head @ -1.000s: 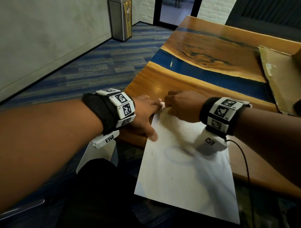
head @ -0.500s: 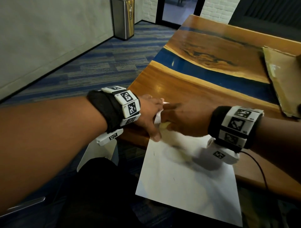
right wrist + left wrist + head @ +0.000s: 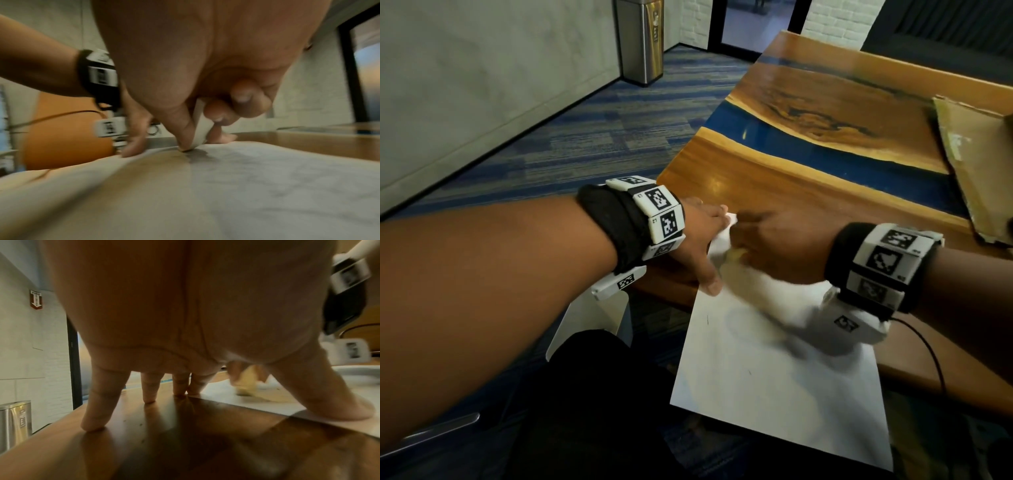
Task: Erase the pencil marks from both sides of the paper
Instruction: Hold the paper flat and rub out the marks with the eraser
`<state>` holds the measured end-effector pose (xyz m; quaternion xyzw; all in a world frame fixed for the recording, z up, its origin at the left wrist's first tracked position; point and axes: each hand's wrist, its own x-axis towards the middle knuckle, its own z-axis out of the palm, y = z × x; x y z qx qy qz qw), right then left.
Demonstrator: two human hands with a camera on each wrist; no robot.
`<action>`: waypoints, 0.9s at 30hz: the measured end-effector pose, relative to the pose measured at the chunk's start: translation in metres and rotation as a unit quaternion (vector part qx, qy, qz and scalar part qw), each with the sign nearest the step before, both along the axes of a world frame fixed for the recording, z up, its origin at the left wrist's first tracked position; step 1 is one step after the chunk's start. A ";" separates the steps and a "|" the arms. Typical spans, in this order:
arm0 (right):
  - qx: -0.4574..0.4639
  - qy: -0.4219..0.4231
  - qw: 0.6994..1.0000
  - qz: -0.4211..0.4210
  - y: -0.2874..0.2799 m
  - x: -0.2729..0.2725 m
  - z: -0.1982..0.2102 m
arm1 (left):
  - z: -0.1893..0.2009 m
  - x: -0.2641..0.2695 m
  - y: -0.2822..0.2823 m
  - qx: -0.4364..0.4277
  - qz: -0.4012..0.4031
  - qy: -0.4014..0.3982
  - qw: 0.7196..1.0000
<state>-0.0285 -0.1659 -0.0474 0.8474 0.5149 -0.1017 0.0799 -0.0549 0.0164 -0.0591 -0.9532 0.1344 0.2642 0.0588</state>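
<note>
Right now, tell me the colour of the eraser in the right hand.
Pale yellow eraser, clearest in the left wrist view.

A white sheet of paper (image 3: 774, 370) lies flat on the table's near edge, its lower part overhanging. A few short pencil marks (image 3: 707, 319) remain. A pale yellow eraser (image 3: 245, 382) touches its far corner.

Your bare forearms wear black wristbands (image 3: 616, 226) ringed with white blocks bearing black square codes (image 3: 887, 260); a thin black cable (image 3: 928, 346) trails behind your right wrist.
</note>
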 end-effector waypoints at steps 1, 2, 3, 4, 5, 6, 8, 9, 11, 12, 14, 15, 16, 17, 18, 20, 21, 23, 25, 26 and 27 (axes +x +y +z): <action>0.000 0.026 0.999 0.037 0.001 -0.009 0.001 | 0.000 0.001 0.000 -0.003 -0.002 0.001 1.000; -0.005 0.037 0.998 0.050 0.000 -0.010 0.002 | 0.000 0.001 0.000 -0.003 -0.004 0.001 1.000; -0.012 0.031 0.999 0.037 -0.001 -0.003 0.003 | 0.000 0.001 -0.001 0.002 -0.006 -0.001 1.000; -0.016 0.009 1.000 0.003 -0.002 0.009 0.004 | 0.001 0.000 -0.001 0.007 -0.007 -0.005 1.000; -0.014 -0.020 0.999 -0.033 -0.004 0.019 0.004 | 0.001 -0.002 -0.002 0.010 -0.007 -0.006 1.000; -0.015 -0.045 0.997 -0.062 -0.007 0.027 0.004 | 0.002 -0.003 -0.002 0.011 -0.005 -0.006 1.000; -0.014 -0.044 0.998 -0.050 -0.009 0.023 0.001 | 0.002 -0.002 -0.003 0.010 -0.006 -0.006 1.000; -0.010 -0.020 1.000 -0.020 -0.007 0.013 -0.001 | 0.002 -0.002 -0.003 0.007 -0.006 -0.007 1.000; -0.009 0.027 0.998 0.050 -0.006 -0.010 -0.002 | 0.001 -0.001 -0.003 0.004 -0.005 -0.003 1.000; -0.014 0.029 0.998 0.055 -0.006 -0.010 -0.001 | 0.001 -0.001 -0.003 0.004 -0.005 -0.002 1.000; -0.020 -0.007 1.000 -0.004 -0.009 0.012 0.001 | 0.002 -0.002 -0.004 0.008 -0.008 -0.002 1.000; -0.019 -0.030 0.998 -0.043 -0.012 0.023 0.002 | 0.003 -0.003 -0.005 0.010 -0.010 -0.001 1.000; -0.018 -0.045 0.996 -0.073 -0.015 0.031 0.002 | 0.004 -0.004 -0.005 0.012 -0.010 0.001 1.000; -0.013 -0.050 0.996 -0.077 -0.016 0.032 0.000 | 0.004 -0.004 -0.005 0.014 -0.009 0.005 1.000; -0.005 -0.041 0.997 -0.062 -0.015 0.026 -0.001 | 0.004 -0.004 -0.005 0.016 -0.008 0.007 1.000; 0.001 0.007 1.000 0.007 -0.012 0.003 -0.002 | 0.004 -0.003 -0.003 0.017 -0.009 0.010 1.000; 0.002 0.022 0.999 0.033 -0.011 -0.003 -0.003 | 0.003 -0.002 -0.003 0.017 -0.012 0.010 1.000; -0.006 0.004 1.000 0.008 -0.011 0.008 -0.001 | 0.003 -0.002 -0.004 0.022 -0.015 0.008 1.000; -0.011 -0.041 0.998 -0.053 -0.015 0.025 0.000 | 0.003 -0.003 -0.005 0.026 -0.013 0.006 1.000; -0.006 -0.049 0.997 -0.061 -0.017 0.028 -0.002 | 0.003 -0.003 -0.006 0.026 -0.012 0.006 1.000; 0.004 -0.043 0.998 -0.046 -0.017 0.023 -0.003 | 0.003 -0.002 -0.006 0.025 -0.012 0.006 1.000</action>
